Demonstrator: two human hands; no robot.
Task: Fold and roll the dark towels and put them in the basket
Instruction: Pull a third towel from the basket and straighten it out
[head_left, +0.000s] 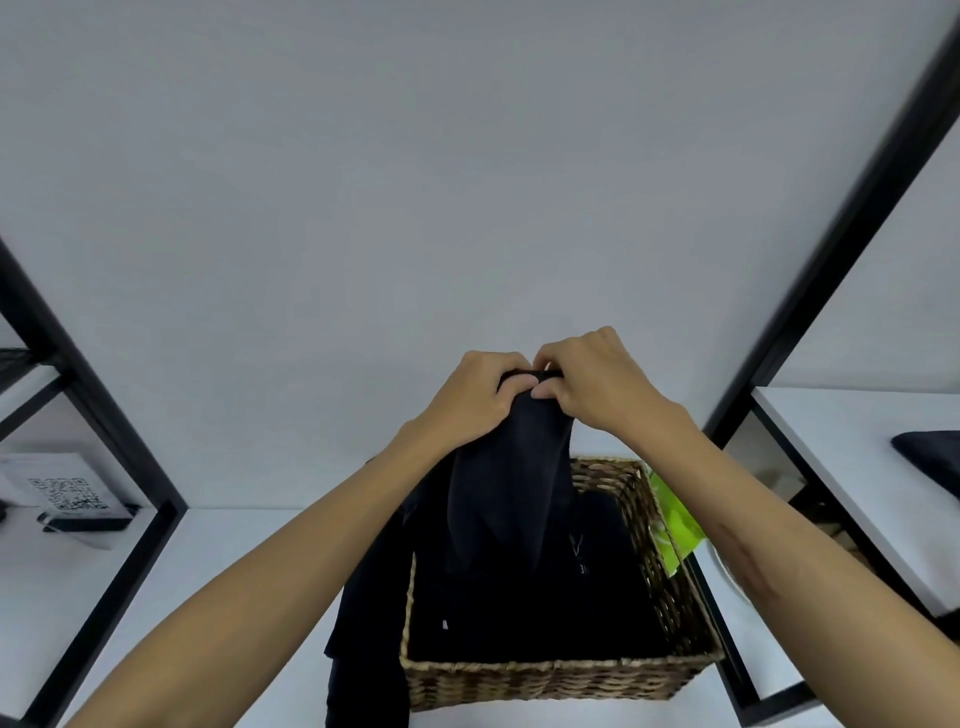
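Note:
A dark towel (511, 483) hangs in the air above a woven wicker basket (550, 680) on the white table. My left hand (470, 395) and my right hand (592, 379) grip its top edge side by side, fingers curled round the cloth. The lower end of the towel reaches down into the basket, which holds more dark cloth (535, 608). Another dark towel (363, 623) drapes down outside the basket's left wall.
A green packet (672, 525) lies by the basket's right side. A dark folded cloth (930, 457) sits on the white shelf at right. Black frame posts (852, 234) rise on both sides. A card with a QR code (67, 493) stands at left.

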